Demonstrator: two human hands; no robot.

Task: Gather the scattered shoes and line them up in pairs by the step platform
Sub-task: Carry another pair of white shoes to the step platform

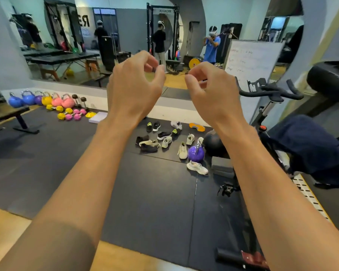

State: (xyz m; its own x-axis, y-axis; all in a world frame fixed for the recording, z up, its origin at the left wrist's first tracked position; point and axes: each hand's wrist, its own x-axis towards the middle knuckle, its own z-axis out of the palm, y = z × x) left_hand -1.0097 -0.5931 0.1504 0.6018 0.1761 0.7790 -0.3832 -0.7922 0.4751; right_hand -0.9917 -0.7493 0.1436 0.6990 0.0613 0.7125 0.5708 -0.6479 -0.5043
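Observation:
Several scattered shoes lie on the black floor mat (155, 182) ahead of me: two black shoes (156, 126) at the back, a grey shoe (176, 125), beige shoes (183, 150) in the middle, a white sneaker (197, 167) nearest me, and an olive shoe on dark ones (149, 144) at the left. My left hand (133, 89) and my right hand (211, 90) are raised side by side high above the floor. Their fingers are loosely curled and hold nothing. I cannot tell which object is the step platform.
A purple kettlebell (196, 153), a dark ball (213, 143) and grey foam blocks (222, 166) sit among the shoes. An exercise bike (270, 92) stands at the right and a bench (18, 118) at the left. Coloured kettlebells (47, 99) and dumbbells line the mirror wall.

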